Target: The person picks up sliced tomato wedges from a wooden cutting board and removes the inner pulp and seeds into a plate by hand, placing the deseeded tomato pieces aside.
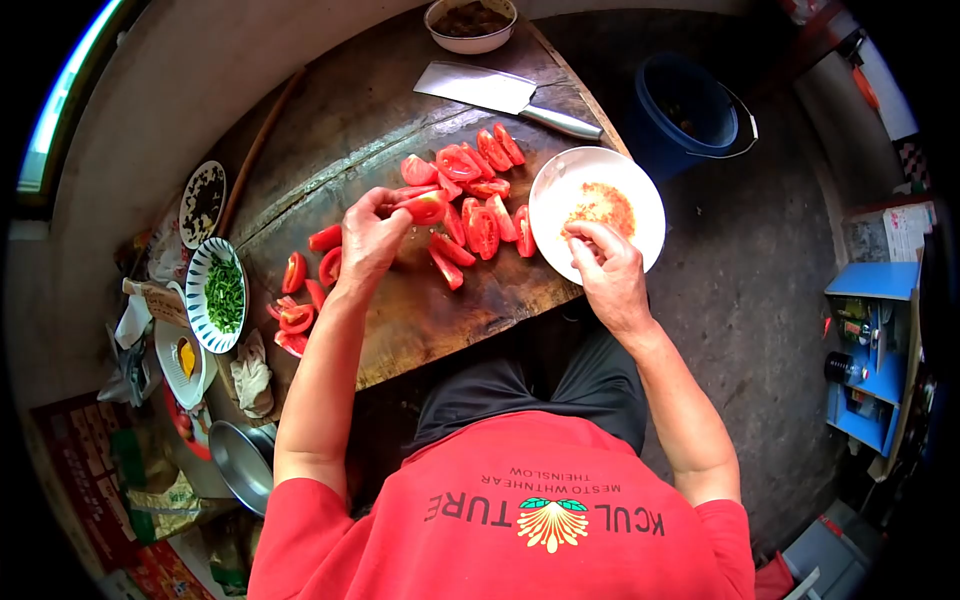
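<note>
My left hand is closed on a tomato wedge, its cut side showing, above the wooden table. Over the white plate hangs my right hand, its thumb and fingers pinched together; what is in them, if anything, is too small to make out. Orange-red crumbs or powder lie spread across the plate. Several more tomato wedges are grouped beside the plate, left of it. Another group of tomato wedges lies near my left forearm.
A cleaver rests flat behind the tomatoes on the wooden table. At the far edge stands a bowl of dark food. Chopped greens fill a striped bowl on the left. A blue bucket is on the floor, right.
</note>
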`<state>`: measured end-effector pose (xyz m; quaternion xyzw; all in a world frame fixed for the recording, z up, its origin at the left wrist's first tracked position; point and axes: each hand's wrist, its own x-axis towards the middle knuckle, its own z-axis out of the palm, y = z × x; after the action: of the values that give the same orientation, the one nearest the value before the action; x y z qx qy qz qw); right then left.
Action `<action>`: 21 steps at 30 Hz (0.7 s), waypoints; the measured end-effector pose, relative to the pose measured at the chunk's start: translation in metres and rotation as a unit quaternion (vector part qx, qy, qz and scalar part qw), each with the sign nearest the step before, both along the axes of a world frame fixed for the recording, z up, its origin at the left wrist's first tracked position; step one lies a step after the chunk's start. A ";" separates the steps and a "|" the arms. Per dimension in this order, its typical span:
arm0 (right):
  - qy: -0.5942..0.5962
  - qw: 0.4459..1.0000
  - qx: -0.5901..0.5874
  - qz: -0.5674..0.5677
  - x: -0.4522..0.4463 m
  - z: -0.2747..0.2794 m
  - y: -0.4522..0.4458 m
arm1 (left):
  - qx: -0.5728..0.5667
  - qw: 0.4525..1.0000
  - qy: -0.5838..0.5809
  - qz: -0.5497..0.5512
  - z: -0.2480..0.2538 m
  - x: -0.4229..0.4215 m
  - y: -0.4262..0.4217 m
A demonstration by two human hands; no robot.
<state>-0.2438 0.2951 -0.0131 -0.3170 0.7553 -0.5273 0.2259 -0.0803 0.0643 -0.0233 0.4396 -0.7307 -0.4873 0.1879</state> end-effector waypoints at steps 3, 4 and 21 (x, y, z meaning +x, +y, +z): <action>-0.113 0.991 -0.064 0.014 0.002 0.003 -0.014 | 0.106 0.988 0.086 -0.075 0.023 -0.032 0.032; -0.131 0.989 -0.060 0.036 -0.001 0.010 -0.015 | 0.124 0.984 0.092 -0.092 0.026 -0.046 0.045; 0.001 1.000 -0.011 -0.024 -0.050 -0.010 0.022 | -0.041 0.956 0.029 -0.289 0.009 -0.135 0.119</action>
<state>-0.2934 0.3170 -0.0226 -0.3016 0.7571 -0.5407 0.2085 -0.2156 0.1833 -0.0138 0.1873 -0.8402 -0.5027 0.0787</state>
